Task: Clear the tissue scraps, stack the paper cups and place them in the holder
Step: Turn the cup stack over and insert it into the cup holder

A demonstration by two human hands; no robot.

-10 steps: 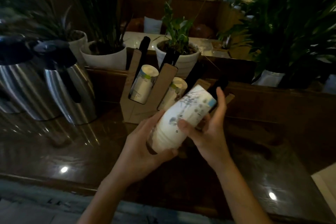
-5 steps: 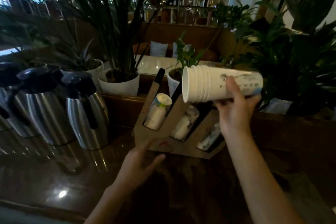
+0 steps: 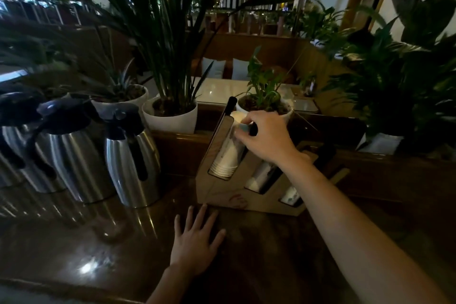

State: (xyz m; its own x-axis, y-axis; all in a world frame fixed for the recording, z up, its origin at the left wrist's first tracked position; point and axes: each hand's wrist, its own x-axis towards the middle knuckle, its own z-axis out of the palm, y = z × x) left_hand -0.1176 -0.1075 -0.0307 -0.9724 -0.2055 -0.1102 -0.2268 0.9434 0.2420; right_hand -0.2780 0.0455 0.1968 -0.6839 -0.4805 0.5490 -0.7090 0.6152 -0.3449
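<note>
- Reaching forward over a dark, glossy counter, the right hand curls its fingers around the top of a stack of paper cups.
- That stack sits rims-down in the leftmost slot of a slanted cardboard holder; the ringed rims show through the slot's lower opening, and the blue-edged base of the top cup peeks out under the fingertips.
- Two further slots to the right hold other pale cups, partly hidden by the forearm.
- Flat on the counter just in front of the holder's near corner lies the left hand, fingers spread wide, holding nothing.
- No tissue scraps are visible anywhere on the counter.
- Three steel flasks with black tops stand to the left; potted plants in white pots line the ledge behind.
- Judged risk: the holder is light cardboard, so a hard push down the slope could slide or tip it, since the left hand is not bracing it.
- Judged risk: squeezing the top cup too firmly could crush its thin wall, or letting go early could leave the stack sitting proud of the slot.
</note>
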